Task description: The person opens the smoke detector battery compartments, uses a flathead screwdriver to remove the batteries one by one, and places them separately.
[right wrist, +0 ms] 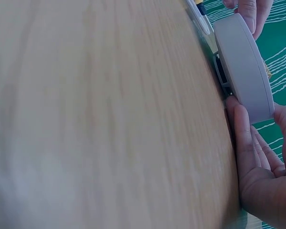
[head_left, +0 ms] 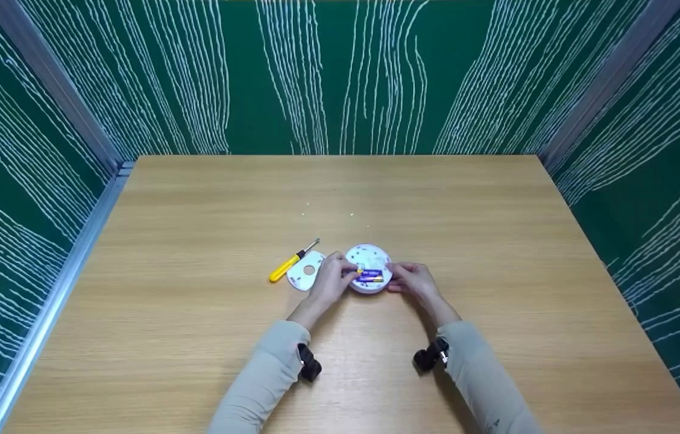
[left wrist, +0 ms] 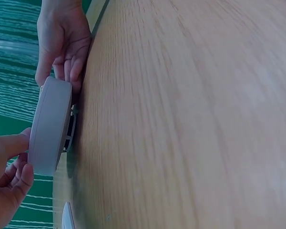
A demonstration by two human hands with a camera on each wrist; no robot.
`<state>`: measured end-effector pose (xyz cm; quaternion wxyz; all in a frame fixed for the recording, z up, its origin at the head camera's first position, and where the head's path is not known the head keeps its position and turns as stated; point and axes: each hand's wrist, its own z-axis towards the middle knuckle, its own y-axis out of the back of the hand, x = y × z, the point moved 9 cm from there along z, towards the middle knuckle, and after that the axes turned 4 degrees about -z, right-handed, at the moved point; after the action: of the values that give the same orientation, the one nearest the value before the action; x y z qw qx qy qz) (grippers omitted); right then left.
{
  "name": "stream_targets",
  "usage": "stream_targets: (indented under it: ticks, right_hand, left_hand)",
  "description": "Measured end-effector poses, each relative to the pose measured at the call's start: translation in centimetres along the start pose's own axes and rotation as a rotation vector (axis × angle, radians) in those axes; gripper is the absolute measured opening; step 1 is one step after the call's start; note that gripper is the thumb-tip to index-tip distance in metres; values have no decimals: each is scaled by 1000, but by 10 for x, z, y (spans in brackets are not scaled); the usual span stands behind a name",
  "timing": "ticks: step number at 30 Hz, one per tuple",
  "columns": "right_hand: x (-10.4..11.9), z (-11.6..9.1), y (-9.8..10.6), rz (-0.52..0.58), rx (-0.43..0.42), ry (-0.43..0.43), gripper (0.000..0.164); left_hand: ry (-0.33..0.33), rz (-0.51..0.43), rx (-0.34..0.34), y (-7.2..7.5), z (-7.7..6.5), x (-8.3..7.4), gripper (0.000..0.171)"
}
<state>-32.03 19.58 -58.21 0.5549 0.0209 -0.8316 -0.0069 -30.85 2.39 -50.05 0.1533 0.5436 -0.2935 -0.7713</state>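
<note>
Walls [head_left: 340,78] of dark green, streaked with uneven white lines, rise around a broad wood-grained tabletop [head_left: 195,241], with metal posts [head_left: 611,84] at the far corners. Two pale sleeves [head_left: 261,380] reach in over the wood. The right hand [head_left: 415,280] grasps the right edge of a round white device [head_left: 369,258], thumb on top and fingers beneath, while the left hand [head_left: 331,280] has its fingertips at the opposite edge; whether those pinch anything cannot be told. The device sits between both hands near the middle of the table, its speckled face up and a dark bracket [right wrist: 222,74] under it. Left of the left hand lies a white plate [head_left: 298,277] with a round hole, and slantwise just beside that, a yellow-handled screwdriver [head_left: 284,268]. Black wrist cameras [head_left: 430,354] jut from the cuffs. Purple-and-yellow batteries [head_left: 370,277] show in the device's face, near the left fingertips. Farther off, tiny pale specks [head_left: 351,214] dot the wood.
</note>
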Motion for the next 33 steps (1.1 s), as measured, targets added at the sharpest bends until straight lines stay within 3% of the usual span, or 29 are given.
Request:
stream_targets:
  ticks: [8, 17, 33]
  right_hand:
    - [-1, 0, 0, 6, -8, -8, 39]
    - [1, 0, -4, 50, 31, 48, 38]
    - [0, -2, -2, 56, 12, 17, 43]
  left_hand:
    - [4, -58, -16, -1, 0, 2, 12]
    - [-23, -96, -64, 1, 1, 3, 11]
    - [-30, -147, -92, 1, -1, 5, 14]
